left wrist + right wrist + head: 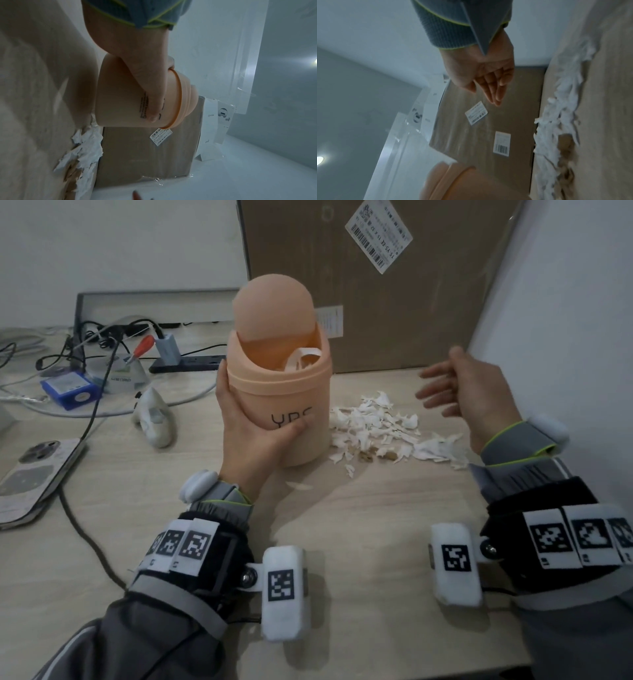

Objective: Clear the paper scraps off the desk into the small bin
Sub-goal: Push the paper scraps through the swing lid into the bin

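Note:
A small peach bin (291, 405) stands upright on the desk, its round swing lid (273, 309) tipped open and white paper showing inside. My left hand (251, 429) grips the bin's side, thumb across the front lettering; the left wrist view shows the same hold on the bin (123, 102). A heap of torn white paper scraps (380, 429) lies on the desk just right of the bin, also seen as scraps (82, 152) and scraps (556, 135). My right hand (455, 392) hovers above the heap's right end, fingers straight and empty, as the right hand (488, 83) shows.
A large cardboard box (376, 278) stands right behind the bin and scraps. To the left lie a white handheld device (154, 416), a phone (37, 474), a blue box (70, 390), a power strip (188, 362) and tangled cables. A white wall (565, 302) bounds the right.

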{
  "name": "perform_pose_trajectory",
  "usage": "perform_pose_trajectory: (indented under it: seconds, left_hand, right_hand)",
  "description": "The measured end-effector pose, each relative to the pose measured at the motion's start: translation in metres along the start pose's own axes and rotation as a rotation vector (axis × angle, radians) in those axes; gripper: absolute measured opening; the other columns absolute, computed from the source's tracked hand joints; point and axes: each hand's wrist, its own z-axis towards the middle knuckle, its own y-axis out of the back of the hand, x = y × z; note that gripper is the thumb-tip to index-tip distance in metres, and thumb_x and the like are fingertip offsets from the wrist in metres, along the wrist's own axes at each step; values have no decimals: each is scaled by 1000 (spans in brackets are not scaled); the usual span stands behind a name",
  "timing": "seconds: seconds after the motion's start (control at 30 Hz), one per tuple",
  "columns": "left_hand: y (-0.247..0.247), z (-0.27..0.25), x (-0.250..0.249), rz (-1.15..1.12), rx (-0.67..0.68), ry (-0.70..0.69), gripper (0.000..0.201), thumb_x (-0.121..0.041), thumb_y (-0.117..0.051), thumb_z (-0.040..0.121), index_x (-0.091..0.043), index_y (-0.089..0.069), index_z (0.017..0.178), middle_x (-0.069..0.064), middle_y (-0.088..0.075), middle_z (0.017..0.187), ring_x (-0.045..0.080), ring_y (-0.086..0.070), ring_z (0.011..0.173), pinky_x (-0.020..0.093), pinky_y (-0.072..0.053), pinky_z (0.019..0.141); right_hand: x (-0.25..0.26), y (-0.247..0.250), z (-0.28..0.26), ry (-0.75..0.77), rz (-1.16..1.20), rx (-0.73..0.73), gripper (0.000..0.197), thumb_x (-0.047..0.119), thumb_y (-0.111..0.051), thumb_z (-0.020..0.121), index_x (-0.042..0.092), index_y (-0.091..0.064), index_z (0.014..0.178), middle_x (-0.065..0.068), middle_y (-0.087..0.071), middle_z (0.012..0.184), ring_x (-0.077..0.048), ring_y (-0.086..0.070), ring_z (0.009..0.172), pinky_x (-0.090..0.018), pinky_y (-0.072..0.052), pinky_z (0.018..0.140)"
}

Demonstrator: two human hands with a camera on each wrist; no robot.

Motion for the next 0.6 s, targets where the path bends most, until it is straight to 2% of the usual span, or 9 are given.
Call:
perform_pose_trajectory:
  seconds: [0.1, 0.2, 0.3, 0.37, 0.43, 0.5, 0.6]
  left_hand:
    - [-3, 0, 0, -10, -29, 3, 135, -41, -90, 53, -29, -5, 157, -7, -37, 154, 7, -45, 136, 43, -45, 112]
    - [0, 1, 2, -16, -54, 5, 135, -40, -90, 53, -28, -6, 158, -7, -38, 153, 6, -47, 135, 43, -45, 112]
    - [2, 2, 2, -7, -57, 4, 134, -39, -90, 54, -28, -6, 157, -8, -39, 153, 5, -48, 134, 43, -45, 111]
    - [2, 2, 2, 4, -57, 2, 133, -40, -90, 54, -28, -6, 157, -8, -39, 153, 3, -48, 133, 41, -46, 111]
    - [2, 2, 3, 11, -54, -1, 133, -41, -90, 54, -28, -6, 157, -8, -39, 153, 4, -48, 133, 42, -46, 111]
    - [2, 2, 3, 15, -54, -4, 133, -40, -89, 54, -27, -7, 157, -7, -39, 153, 6, -48, 134, 42, -46, 111]
    - [2, 2, 5, 17, -49, -6, 133, -39, -89, 54, -27, -7, 157, -6, -39, 153, 6, -48, 134, 41, -47, 110]
  right_hand:
    - [-19, 16, 6, -170, -178, 113, 39, 41, -39, 95, 10, -65, 93, -4, -64, 65, -11, -54, 44, -24, -29, 46]
    - [-31, 25, 7, -310, -368, 276, 37, 43, -43, 94, 10, -58, 90, -7, -61, 66, -14, -55, 44, -21, -24, 45]
    - [-42, 34, 10, -414, -452, 230, 38, 41, -44, 95, 4, -51, 102, -11, -55, 66, -21, -53, 49, -16, -26, 36]
    - [-48, 41, 12, -444, -520, 174, 46, 41, -46, 93, -1, -47, 112, -14, -54, 68, -25, -54, 51, -16, -30, 35]
    - [-51, 45, 12, -466, -558, 161, 50, 42, -47, 92, -2, -46, 117, -15, -56, 69, -26, -56, 52, -22, -32, 44]
    - [-53, 40, 11, -484, -512, 196, 45, 38, -46, 94, -1, -46, 116, -14, -54, 71, -25, -56, 50, -22, -32, 46]
    - [-48, 28, 7, -438, -405, 269, 34, 33, -44, 96, 2, -47, 111, -10, -48, 73, -21, -57, 54, -25, -39, 49]
